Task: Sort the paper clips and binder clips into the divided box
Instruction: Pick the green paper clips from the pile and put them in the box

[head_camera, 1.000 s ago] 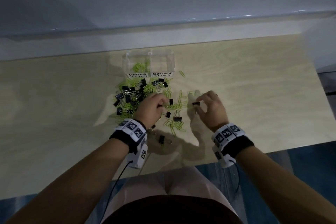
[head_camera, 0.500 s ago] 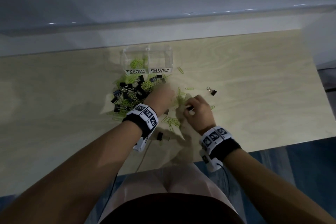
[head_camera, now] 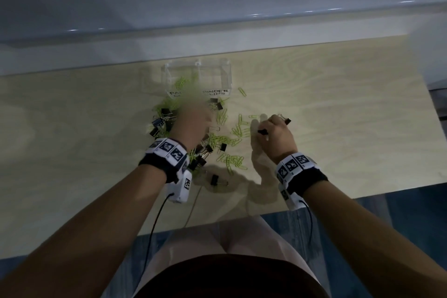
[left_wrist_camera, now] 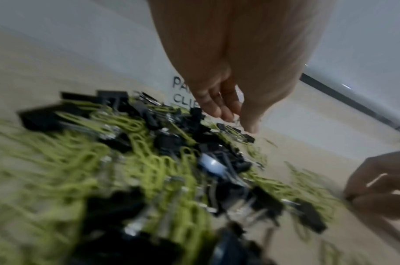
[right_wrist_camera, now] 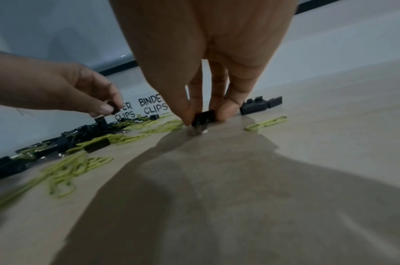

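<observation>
Gathering binder clips: right hand (right_wrist_camera: 201,75) pinches a black binder clip (right_wrist_camera: 203,117) against the table (right_wrist_camera: 330,143); left hand (right_wrist_camera: 65,89) pinches another above the pile. Next, both go into the divided box (head_camera: 227,75), right-hand compartment.

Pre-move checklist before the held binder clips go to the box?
1. Right hand pinches a black binder clip: ok.
2. That clip lifted off the table: not ok, it touches the wood.
3. Left hand holds a black clip: ok.
4. Box upright, BINDER CLIPS label readable: ok.
5. Binder side holds no paper clips: cannot tell.
</observation>
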The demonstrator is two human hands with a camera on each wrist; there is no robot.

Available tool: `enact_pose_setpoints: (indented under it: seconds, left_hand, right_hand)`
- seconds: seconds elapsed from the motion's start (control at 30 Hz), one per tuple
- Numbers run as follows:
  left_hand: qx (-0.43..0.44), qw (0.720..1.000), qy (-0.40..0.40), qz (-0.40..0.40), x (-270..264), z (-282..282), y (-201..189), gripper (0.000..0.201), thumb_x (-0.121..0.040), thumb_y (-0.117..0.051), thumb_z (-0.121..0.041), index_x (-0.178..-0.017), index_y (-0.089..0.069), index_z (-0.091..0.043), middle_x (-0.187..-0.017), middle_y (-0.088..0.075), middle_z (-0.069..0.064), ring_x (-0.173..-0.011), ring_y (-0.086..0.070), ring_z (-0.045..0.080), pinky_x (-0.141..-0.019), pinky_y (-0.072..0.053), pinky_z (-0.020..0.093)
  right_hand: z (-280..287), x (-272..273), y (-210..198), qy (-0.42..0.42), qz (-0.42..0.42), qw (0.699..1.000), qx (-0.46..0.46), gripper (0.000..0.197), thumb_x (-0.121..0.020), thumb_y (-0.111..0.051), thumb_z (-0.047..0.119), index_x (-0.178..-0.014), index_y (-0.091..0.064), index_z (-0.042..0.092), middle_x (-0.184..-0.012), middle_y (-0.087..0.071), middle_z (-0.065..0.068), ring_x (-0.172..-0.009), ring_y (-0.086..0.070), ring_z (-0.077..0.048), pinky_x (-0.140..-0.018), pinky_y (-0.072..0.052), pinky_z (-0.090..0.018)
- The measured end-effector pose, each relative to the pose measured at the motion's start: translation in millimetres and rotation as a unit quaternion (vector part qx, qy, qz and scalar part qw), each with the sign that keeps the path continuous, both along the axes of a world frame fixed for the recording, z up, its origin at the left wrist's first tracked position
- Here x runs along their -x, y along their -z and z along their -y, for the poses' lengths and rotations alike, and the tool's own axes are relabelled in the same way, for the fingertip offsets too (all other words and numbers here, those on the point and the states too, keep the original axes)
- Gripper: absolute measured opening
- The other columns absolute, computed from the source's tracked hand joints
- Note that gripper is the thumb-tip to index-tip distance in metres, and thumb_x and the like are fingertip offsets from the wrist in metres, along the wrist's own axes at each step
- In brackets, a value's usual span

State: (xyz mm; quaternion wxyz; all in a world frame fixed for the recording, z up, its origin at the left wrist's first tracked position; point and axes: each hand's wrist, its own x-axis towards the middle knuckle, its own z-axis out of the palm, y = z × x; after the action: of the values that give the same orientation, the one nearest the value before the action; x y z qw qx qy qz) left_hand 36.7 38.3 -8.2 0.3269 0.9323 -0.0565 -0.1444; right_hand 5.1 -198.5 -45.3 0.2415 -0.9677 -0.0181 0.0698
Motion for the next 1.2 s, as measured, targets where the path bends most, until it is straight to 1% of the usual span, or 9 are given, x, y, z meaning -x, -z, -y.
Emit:
enact_pose_setpoints:
  seconds: [0.07,0.2,0.3,0.43,0.57,0.73,0.83,1.0,1.2]
  left_hand:
    - [-0.046,0.998,0.010,0.050,3.3,-11.7,-1.1,0.015,-0.086,-0.063,-0.015,-0.101,-0.062,-0.013,-0.107,-0.050,0.000,-0.107,-0.044,0.017,-0.097,-0.039,0.030]
    - [-0.032,0.984,0.169,0.046,23.6,3.5,4.2,0.020,-0.088,-0.060,-0.015,-0.106,-0.063,-0.009,-0.108,-0.053,0.003,-0.108,-0.046,0.019,-0.094,-0.045,0.032]
    - [-0.055,0.963,0.263,-0.003,35.7,17.1,15.9,0.025,-0.089,-0.058,-0.012,-0.113,-0.062,-0.005,-0.110,-0.054,0.008,-0.108,-0.047,0.022,-0.091,-0.045,0.036]
    - [-0.094,0.952,0.291,0.000,36.4,20.6,25.3,0.026,-0.089,-0.055,-0.007,-0.114,-0.060,-0.005,-0.115,-0.054,0.010,-0.112,-0.046,0.025,-0.092,-0.045,0.040]
    - [-0.061,0.957,0.281,0.048,37.5,14.5,20.6,0.018,-0.085,-0.059,-0.001,-0.102,-0.064,-0.005,-0.104,-0.059,0.009,-0.099,-0.053,0.024,-0.080,-0.050,0.038]
    - [-0.064,0.986,0.112,0.109,41.0,-25.4,8.6,0.009,-0.088,-0.057,-0.008,-0.094,-0.064,-0.007,-0.095,-0.059,0.007,-0.089,-0.053,0.021,-0.078,-0.046,0.031]
    - [-0.112,0.983,0.073,0.126,34.6,-35.5,8.0,0.012,-0.087,-0.056,-0.009,-0.095,-0.064,-0.007,-0.097,-0.058,0.007,-0.093,-0.052,0.025,-0.080,-0.049,0.042]
    - [-0.151,0.972,0.165,0.078,15.1,3.6,6.1,0.033,-0.088,-0.052,-0.006,-0.121,-0.056,-0.005,-0.123,-0.052,0.008,-0.119,-0.042,0.026,-0.102,-0.036,0.042]
    - [-0.235,0.950,0.200,0.053,9.8,28.7,17.2,0.047,-0.089,-0.051,-0.016,-0.134,-0.042,-0.008,-0.136,-0.040,0.009,-0.129,-0.032,0.027,-0.106,-0.028,0.042]
  right_hand:
    - [5.0,-3.8,-1.0,0.006,0.010,1.000,-0.015,0.004,-0.071,-0.066,0.000,-0.074,-0.064,-0.001,-0.080,-0.057,-0.018,-0.075,-0.057,-0.038,-0.060,-0.049,-0.037]
    - [30.4,-12.1,-9.4,0.056,0.082,0.994,-0.055,0.004,-0.068,-0.066,0.001,-0.071,-0.063,0.003,-0.076,-0.056,-0.013,-0.061,-0.055,-0.028,-0.055,-0.048,-0.032]
    - [55.1,-17.5,-10.9,0.089,0.092,0.991,-0.042,0.004,-0.074,-0.066,0.003,-0.078,-0.066,0.002,-0.082,-0.059,-0.015,-0.067,-0.059,-0.031,-0.061,-0.051,-0.035]
    - [73.3,-13.4,-10.3,0.080,0.067,0.995,0.000,0.011,-0.081,-0.061,0.005,-0.091,-0.067,0.003,-0.094,-0.060,-0.015,-0.079,-0.060,-0.035,-0.066,-0.053,-0.038]
    - [75.9,15.3,-4.7,0.074,0.083,0.994,-0.011,0.015,-0.077,-0.055,-0.002,-0.084,-0.067,0.002,-0.086,-0.059,-0.015,-0.068,-0.059,-0.034,-0.058,-0.052,-0.036]
    - [42.1,44.9,8.4,0.051,0.068,0.994,-0.074,0.007,-0.081,-0.064,0.007,-0.076,-0.070,0.006,-0.074,-0.058,-0.012,-0.055,-0.055,-0.028,-0.049,-0.051,-0.038]
    - [8.4,41.3,9.1,0.005,0.048,0.994,-0.097,0.004,-0.079,-0.067,0.007,-0.081,-0.069,0.009,-0.081,-0.060,-0.011,-0.062,-0.058,-0.026,-0.053,-0.054,-0.037]
    - [-32.3,6.4,-3.8,-0.137,0.058,0.983,-0.109,0.016,-0.080,-0.051,0.009,-0.074,-0.066,0.004,-0.082,-0.061,-0.014,-0.069,-0.059,-0.029,-0.058,-0.056,-0.038]
    - [-25.6,-66.6,-11.5,-0.078,-0.053,0.996,0.002,0.047,-0.081,-0.047,-0.003,-0.127,-0.051,0.004,-0.137,-0.044,-0.012,-0.119,-0.047,-0.031,-0.097,-0.047,-0.042]
